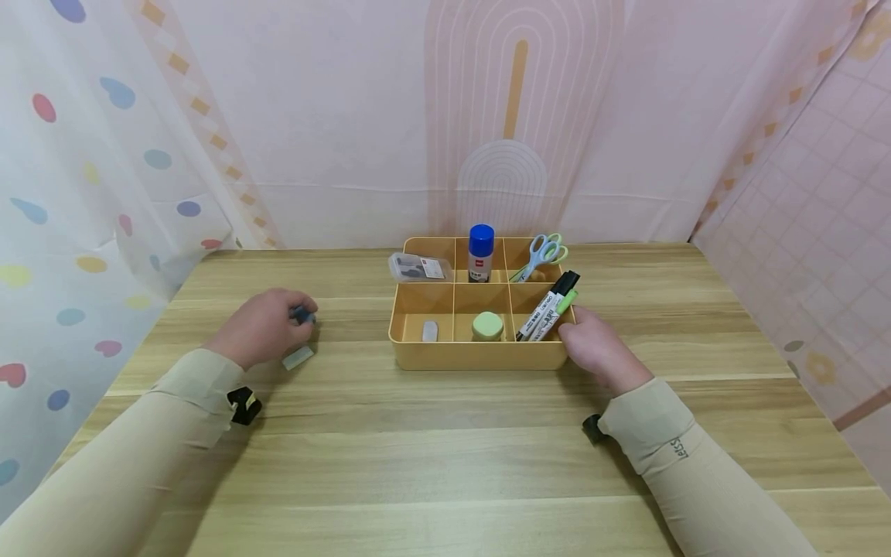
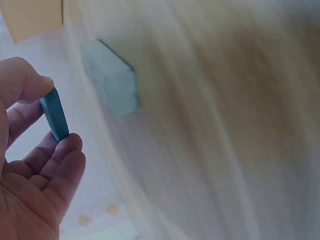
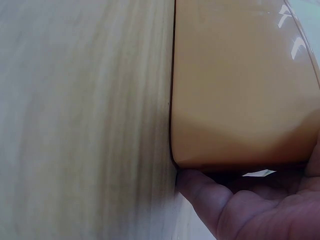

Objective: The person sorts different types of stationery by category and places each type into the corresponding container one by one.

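Observation:
My left hand (image 1: 267, 329) pinches a small blue-grey eraser (image 2: 55, 115) between thumb and fingers, held above the table. A flat pale green eraser (image 2: 112, 82) lies on the wood just below that hand. At the right my right hand (image 1: 599, 348) grips the front right corner of a yellow-orange desk organizer (image 1: 480, 357), its fingers (image 3: 200, 192) low against the side wall. The front compartments hold a pale eraser (image 1: 430, 331), a round light green item (image 1: 487, 326) and several markers (image 1: 546, 313).
In the back compartments stand a clear plastic case (image 1: 421, 268) with dark contents, a blue-capped glue bottle (image 1: 480, 254) and scissors (image 1: 544, 254). The wooden table (image 1: 418, 472) meets a patterned curtain (image 1: 334, 139) behind the organizer.

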Available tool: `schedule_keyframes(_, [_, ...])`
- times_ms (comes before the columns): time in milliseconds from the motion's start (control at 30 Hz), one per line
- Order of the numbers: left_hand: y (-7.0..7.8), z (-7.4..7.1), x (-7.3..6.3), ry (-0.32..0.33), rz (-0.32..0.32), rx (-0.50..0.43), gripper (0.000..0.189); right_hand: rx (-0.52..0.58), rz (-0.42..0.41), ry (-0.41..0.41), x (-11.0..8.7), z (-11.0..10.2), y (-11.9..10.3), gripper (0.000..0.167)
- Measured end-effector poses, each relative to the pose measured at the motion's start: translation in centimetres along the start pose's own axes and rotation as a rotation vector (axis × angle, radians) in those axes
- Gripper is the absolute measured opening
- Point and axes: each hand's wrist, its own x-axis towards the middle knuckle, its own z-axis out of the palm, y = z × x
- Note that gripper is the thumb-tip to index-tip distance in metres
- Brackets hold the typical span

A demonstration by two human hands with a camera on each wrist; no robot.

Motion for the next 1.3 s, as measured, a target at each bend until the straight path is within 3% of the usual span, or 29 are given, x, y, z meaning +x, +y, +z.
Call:
schedule_keyframes(367, [2.0,-0.7,0.2,0.052,0.018,-0.135,0.034,0.011,0.003,-0.008,-0.1,0.1,0.0,0.059])
schedule_keyframes(733, [5.5,-1.6,0.2,0.116,0.084,-0.167,0.026,0.004,0.001,-0.004,0.0,0.0,0.0,0.059])
schedule_keyframes(1100, [9.6,-2.0,0.5,0.095,0.182,-0.194,0.022,0.008,-0.008,-0.003,-0.1,0.0,-0.1,0.059])
schedule_keyframes(1300, [11.4,-1.7,1.1,0.067,0.200,-0.193,0.023,0.013,-0.001,-0.010,-0.1,-0.1,-0.2,0.059])
